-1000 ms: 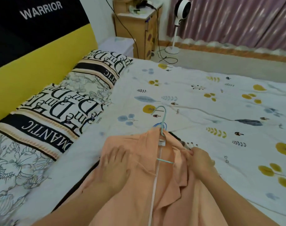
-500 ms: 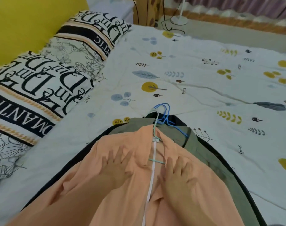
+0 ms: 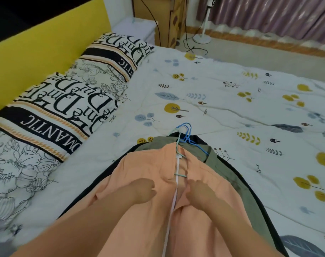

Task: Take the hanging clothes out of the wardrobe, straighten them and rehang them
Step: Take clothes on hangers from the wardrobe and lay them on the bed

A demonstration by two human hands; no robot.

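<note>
A peach shirt (image 3: 148, 216) lies front-up on the bed (image 3: 222, 93), on top of a green garment (image 3: 224, 169) and a dark one (image 3: 250, 190), all on hangers whose hooks (image 3: 183, 132) point toward 12 o'clock. The pile sits at the bed's 6 o'clock edge, nearest the person, with the pillows (image 3: 69, 101) off at 10 o'clock.

The left hand (image 3: 139, 190) has its fingers curled into the left front panel, bunching the cloth just beside the white placket tape (image 3: 173, 197). The right hand (image 3: 198, 190) rests on the right panel at the opening, fingers bent down onto the cloth; whether it pinches the edge or only presses cannot be told.

The shirt looks thin, soft and light, and it creases wherever the fingers gather it, so it will not keep a shape by itself and will slide on the garments beneath. The front edges either side of the opening seem the best place to take hold for pulling the panels level. For lifting, the hook or the shoulders over the hanger (image 3: 180, 175) would carry it without dragging the collar off.
</note>
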